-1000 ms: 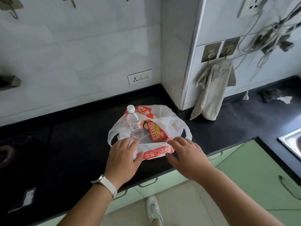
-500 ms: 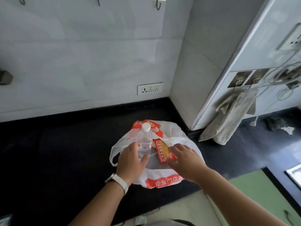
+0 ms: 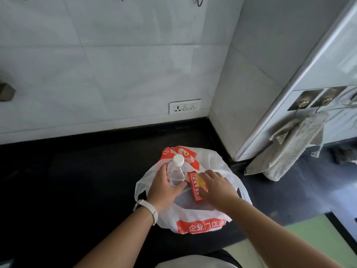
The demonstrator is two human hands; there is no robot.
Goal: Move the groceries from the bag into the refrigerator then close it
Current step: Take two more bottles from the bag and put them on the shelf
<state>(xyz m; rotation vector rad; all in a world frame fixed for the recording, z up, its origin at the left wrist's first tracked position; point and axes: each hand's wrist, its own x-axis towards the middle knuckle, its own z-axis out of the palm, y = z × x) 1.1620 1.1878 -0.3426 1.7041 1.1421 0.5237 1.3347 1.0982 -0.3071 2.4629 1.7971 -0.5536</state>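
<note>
A white plastic bag [image 3: 201, 223] with orange print lies open on the black counter [image 3: 77, 180]. Inside it stands a clear water bottle [image 3: 176, 172] with a white cap. My left hand [image 3: 164, 188] grips the bottle's lower body, thumb on one side and fingers on the other. A red and yellow snack packet [image 3: 196, 187] lies next to the bottle in the bag. My right hand [image 3: 216, 187] rests on the packet with its fingers bent over it, hiding part of it. The refrigerator is not in view.
A white tiled wall with a socket strip [image 3: 185, 106] runs behind the counter. A white pillar corner [image 3: 241, 113] stands right of the bag. A grey towel [image 3: 289, 149] hangs from hooks at the right. Green cabinet fronts [image 3: 316, 240] show at lower right.
Both hands moved from the bag's front rim into the bag. The left hand took hold of the bottle and the right hand came down onto the packet. The camera moved closer.
</note>
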